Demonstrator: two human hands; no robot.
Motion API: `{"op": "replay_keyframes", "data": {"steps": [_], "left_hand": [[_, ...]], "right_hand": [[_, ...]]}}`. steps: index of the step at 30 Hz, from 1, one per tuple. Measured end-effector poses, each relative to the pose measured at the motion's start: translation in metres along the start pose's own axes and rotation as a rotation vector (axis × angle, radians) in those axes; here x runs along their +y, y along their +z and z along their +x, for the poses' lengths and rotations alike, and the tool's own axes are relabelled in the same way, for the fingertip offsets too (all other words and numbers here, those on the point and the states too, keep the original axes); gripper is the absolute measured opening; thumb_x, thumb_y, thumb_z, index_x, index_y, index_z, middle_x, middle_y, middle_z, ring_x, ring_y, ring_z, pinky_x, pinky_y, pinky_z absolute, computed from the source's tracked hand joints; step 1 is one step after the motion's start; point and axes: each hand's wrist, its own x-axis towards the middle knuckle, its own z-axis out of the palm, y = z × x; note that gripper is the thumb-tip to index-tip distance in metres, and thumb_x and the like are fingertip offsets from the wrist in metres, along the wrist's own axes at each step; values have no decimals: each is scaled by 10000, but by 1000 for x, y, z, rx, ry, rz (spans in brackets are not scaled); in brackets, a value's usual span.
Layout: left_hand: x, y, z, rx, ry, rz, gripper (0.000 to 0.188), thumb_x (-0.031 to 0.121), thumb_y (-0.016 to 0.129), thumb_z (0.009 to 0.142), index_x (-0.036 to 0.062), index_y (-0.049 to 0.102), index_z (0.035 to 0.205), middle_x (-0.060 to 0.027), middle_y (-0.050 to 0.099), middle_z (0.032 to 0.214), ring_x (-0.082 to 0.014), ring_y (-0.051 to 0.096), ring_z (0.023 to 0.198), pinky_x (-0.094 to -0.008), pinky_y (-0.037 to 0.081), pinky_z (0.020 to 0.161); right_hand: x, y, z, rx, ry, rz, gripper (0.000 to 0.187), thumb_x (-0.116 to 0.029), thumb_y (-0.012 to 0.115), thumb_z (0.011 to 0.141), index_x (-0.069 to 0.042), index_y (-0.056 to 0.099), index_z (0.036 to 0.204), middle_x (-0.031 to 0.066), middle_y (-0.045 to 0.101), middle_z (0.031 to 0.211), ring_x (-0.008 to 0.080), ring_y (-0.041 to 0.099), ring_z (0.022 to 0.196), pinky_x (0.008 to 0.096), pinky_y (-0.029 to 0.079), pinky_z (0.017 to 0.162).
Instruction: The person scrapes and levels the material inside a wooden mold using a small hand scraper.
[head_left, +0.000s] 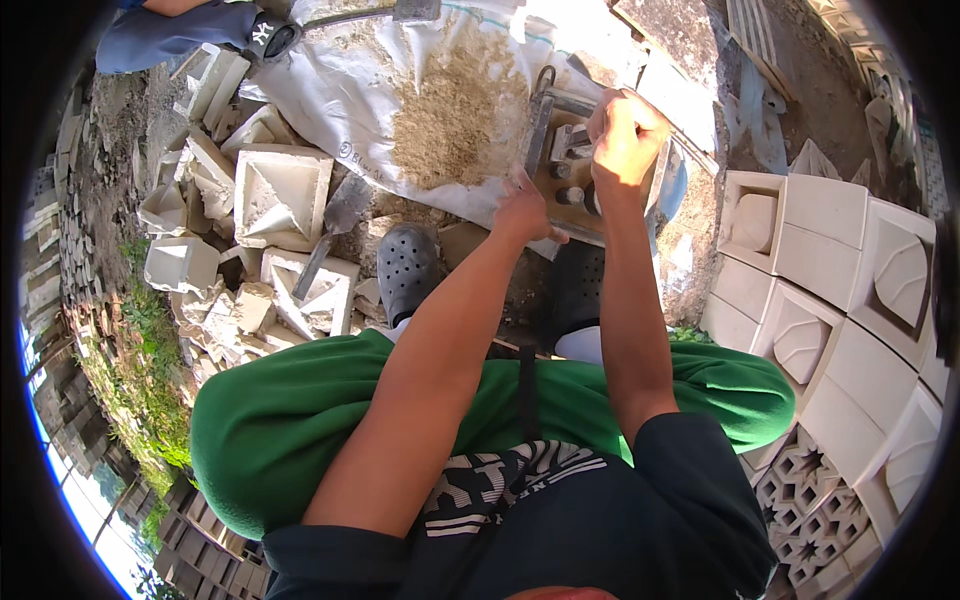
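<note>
In front of my feet stands a rectangular metal mould with dark round posts and a light metal block-like piece inside. Sandy brown material lies between the posts. My left hand grips the mould's near left corner, thumb stretched along the near edge and fingers along the left side. Over the right part of the mould, my right hand is closed in a fist. Whatever it holds is hidden by the fingers.
Beyond the mould, a sand pile lies on a white sheet. A trowel rests on broken cast blocks at left. Stacked pale blocks stand at right. Another person's leg shows at far left.
</note>
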Motion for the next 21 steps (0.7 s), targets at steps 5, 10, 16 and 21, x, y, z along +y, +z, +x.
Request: {"op": "replay_keyframes", "data": {"steps": [5, 10, 16, 21], "left_hand": [[-13, 19, 22, 12, 24, 120, 1497, 462, 912, 525, -56, -146, 1448, -359, 120, 1498, -483, 356, 1318, -492, 377, 1060], [-21, 24, 25, 8, 149, 60, 1447, 603, 845, 542, -175, -7, 1414, -406, 23, 1480, -526, 245, 1353, -539, 295, 1098], [-26, 20, 19, 34, 143, 17, 1437, 615, 838, 542, -148, 7, 1432, -381, -24, 1493, -518, 211, 1369, -532, 309, 1090], [-19, 14, 12, 4, 137, 48, 1478, 586, 853, 545, -124, -95, 1429, -383, 21, 1488, -518, 260, 1348, -508, 342, 1079]], "right_hand": [[5, 11, -2, -109, 80, -96, 263, -35, 562, 794, 10, 434, 569, -59, 368, 519, 32, 332, 513, 247, 264, 464], [13, -4, -11, 7, 20, 90, 262, -22, 562, 806, -9, 437, 576, -61, 366, 529, 22, 339, 513, 248, 250, 450], [0, 6, -18, -73, -49, 86, 264, -7, 542, 808, -16, 443, 563, -62, 379, 536, 26, 335, 517, 238, 236, 463], [2, 8, -11, -149, -14, 7, 252, 4, 529, 803, 0, 429, 572, -50, 364, 543, 30, 318, 521, 243, 231, 463]]}}
